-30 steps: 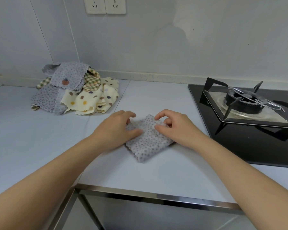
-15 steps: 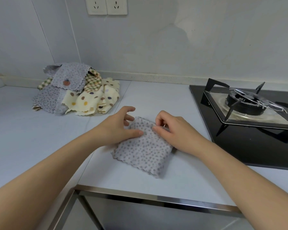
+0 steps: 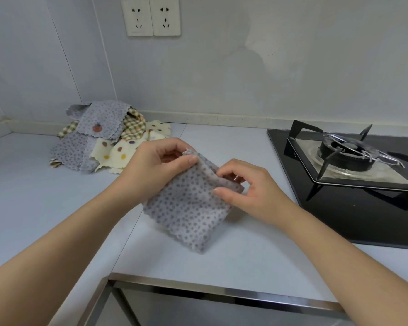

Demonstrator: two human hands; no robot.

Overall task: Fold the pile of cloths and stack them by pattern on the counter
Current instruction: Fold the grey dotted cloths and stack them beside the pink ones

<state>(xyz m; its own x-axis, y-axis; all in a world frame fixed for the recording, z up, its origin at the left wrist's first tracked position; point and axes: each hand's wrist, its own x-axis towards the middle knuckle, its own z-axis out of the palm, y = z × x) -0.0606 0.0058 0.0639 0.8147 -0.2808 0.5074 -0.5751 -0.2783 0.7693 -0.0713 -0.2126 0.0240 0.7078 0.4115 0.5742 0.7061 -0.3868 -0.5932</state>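
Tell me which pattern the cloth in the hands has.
The cloth is grey with small dark dots; head view.

left hand [image 3: 156, 165] – short, rounded nails on the fingers [image 3: 191, 160] | right hand [image 3: 252, 191] – short, rounded nails too | left forearm [image 3: 68, 234] – bare from behind the fingers to the frame edge | right forearm [image 3: 339, 250] – bare likewise

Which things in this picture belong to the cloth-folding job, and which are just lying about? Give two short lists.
Part of the job: grey dotted cloth, pinched by the left hand and right hand; unfolded pile of cloths; counter.

Just lying about: gas stove; wall sockets.
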